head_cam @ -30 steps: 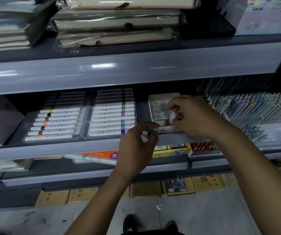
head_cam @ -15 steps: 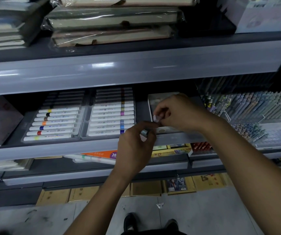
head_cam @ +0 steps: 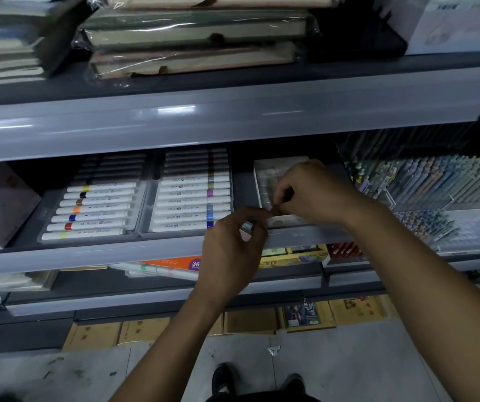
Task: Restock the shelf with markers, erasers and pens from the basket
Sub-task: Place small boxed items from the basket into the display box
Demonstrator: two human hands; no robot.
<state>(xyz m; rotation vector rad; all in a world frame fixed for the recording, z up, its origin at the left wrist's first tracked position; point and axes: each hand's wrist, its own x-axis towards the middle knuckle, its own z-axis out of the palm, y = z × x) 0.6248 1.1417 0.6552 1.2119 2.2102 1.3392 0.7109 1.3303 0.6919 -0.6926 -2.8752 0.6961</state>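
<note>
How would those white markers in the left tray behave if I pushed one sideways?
The white markers look round-barrelled, so a loose one would probably roll. Packed side by side in the left tray, they likely just nudge neighbours. They seem stiff and light.

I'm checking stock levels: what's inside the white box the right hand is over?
The white box holds rows of small pale packs, probably erasers. The right hand covers most of it, so the count is hidden. The left hand grips one small pack.

Grey shelf [head_cam: 122, 252] carries 2 marker trays [head_cam: 134, 204], a small eraser box [head_cam: 264, 184], and pen racks [head_cam: 436, 192] alongside.
</note>
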